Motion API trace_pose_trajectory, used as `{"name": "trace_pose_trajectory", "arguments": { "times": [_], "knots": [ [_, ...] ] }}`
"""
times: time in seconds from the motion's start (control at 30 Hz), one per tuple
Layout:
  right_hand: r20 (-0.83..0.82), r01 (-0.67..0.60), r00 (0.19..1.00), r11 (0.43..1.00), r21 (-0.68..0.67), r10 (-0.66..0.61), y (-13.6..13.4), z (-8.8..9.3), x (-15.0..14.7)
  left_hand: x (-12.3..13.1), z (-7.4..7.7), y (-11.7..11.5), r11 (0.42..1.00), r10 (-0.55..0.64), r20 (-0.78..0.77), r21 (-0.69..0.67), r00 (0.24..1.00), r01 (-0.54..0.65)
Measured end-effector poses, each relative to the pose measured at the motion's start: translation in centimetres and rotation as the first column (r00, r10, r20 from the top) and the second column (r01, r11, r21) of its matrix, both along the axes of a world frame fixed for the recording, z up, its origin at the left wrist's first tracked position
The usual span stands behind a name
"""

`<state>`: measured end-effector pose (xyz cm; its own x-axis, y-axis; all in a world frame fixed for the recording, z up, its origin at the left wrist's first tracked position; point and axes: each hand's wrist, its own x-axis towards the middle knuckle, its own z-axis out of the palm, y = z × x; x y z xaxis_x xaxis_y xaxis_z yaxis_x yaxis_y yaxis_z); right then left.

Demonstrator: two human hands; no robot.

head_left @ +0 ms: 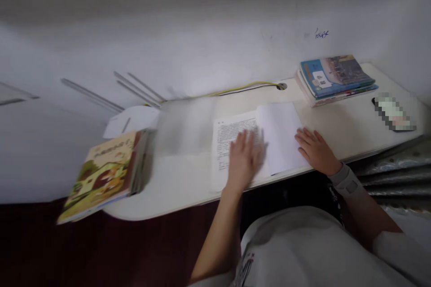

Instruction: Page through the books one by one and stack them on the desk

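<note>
An open book lies on the white desk in front of me, with printed text on its left page and a blank right page. My left hand is spread flat over the printed page, close to the spine, and is slightly blurred. At the right edge of the blank page rests my right hand, its fingers stretched out and touching the paper. A grey band is on my right wrist. Neither hand grips anything.
Picture books are stacked at the desk's left end, beside a white device with grey antennas. More books and a phone lie to the right. Yellow and black cables run along the wall into a hole in the desk.
</note>
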<state>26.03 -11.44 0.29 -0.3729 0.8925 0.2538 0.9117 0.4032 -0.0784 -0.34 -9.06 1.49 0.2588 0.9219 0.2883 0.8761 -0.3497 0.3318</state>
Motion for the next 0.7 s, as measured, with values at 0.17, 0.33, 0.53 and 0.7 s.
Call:
{"name": "trace_pose_trajectory", "arguments": {
  "times": [0.17,0.33,0.53,0.7],
  "knots": [
    [0.005,-0.164,0.986,0.986,-0.020,0.164,1.1,-0.5,-0.3,-7.5,-1.5,0.3,0.912,0.390,0.207,-0.223,0.897,-0.345],
    [0.007,-0.159,0.987,0.987,0.010,0.159,1.1,-1.1,-0.1,-9.8,-2.5,0.1,0.897,0.439,0.412,-0.250,0.798,-0.364],
    [0.039,-0.154,0.988,0.987,0.045,0.152,1.1,-1.0,0.5,-10.8,-3.2,0.3,0.927,0.363,0.252,-0.190,0.897,-0.322],
    [0.079,-0.116,0.991,0.991,0.064,0.111,0.9,-1.2,1.5,-10.2,-3.0,0.3,0.932,0.350,0.105,-0.143,0.931,-0.334]
  ]
}}
